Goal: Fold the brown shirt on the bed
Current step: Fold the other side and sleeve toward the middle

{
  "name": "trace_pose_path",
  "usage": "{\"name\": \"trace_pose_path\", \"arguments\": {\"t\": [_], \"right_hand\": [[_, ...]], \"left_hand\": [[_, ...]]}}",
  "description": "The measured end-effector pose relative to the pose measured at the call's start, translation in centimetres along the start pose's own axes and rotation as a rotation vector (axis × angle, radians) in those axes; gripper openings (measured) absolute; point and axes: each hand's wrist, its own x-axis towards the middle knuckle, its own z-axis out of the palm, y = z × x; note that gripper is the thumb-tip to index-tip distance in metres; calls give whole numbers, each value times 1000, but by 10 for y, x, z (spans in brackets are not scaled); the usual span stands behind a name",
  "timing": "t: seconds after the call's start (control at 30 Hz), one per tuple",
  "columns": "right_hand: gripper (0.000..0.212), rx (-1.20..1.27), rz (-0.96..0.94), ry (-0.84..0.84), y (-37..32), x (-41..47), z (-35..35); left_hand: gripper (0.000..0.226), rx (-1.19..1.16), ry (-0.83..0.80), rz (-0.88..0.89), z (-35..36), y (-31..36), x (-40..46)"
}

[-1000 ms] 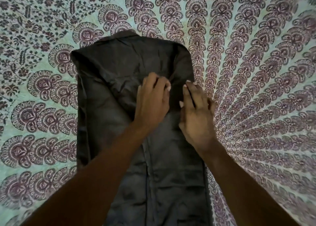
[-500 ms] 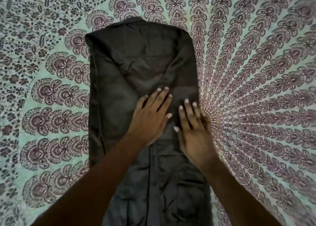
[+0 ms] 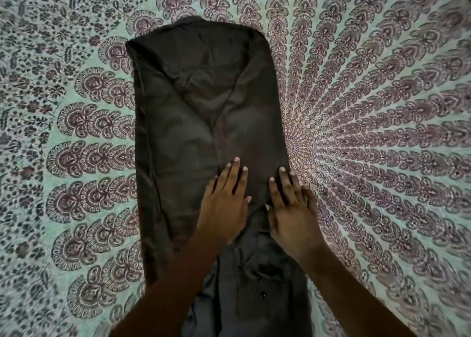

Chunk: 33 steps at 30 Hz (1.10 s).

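Note:
The brown shirt point(image 3: 193, 122) lies flat on the bed as a long narrow strip, both sides folded in over the middle, its far end rounded. My left hand point(image 3: 225, 204) rests palm down on the shirt's middle, fingers spread. Just to its right, my right hand point(image 3: 290, 209) presses flat on the shirt's right edge, partly over the sheet. Neither hand grips cloth. My forearms hide part of the shirt's near end, where a small dark button point(image 3: 262, 295) shows.
A patterned bedsheet point(image 3: 369, 133), pale green with purple mandala motifs, covers the bed on all sides of the shirt. Nothing else lies on it within view.
Both hands have slid along the shirt toward me, from near its far end to its middle, flattening the cloth. My left hand's fingers went from curled to flat.

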Motion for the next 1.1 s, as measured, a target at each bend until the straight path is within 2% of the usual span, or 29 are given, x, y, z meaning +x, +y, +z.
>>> {"name": "trace_pose_path", "arguments": {"t": [0.17, 0.37, 0.53, 0.63, 0.8, 0.93, 1.03, 1.1], "right_hand": [[66, 25, -66, -62, 4, -37, 5], [63, 61, -28, -113, 4, -87, 12], [46, 139, 98, 6, -9, -134, 23], [37, 188, 253, 25, -24, -153, 21], [49, 577, 462, 85, -46, -170, 20], [37, 878, 615, 130, -48, -170, 27], [23, 887, 608, 103, -46, -172, 32], [23, 872, 564, 87, -45, -175, 32]], "left_hand": [[69, -37, -38, -40, 15, 24, -69], [58, -143, -31, -149, 25, 46, -131], [47, -332, -16, -158, 24, 56, -168], [43, -568, -3, -268, 17, 56, -180], [48, -848, 31, -489, 21, 68, -190], [46, -934, 47, -608, 25, 70, -193], [39, -913, 52, -617, 32, 66, -194], [29, -931, 37, -625, 37, 64, -195]]}}
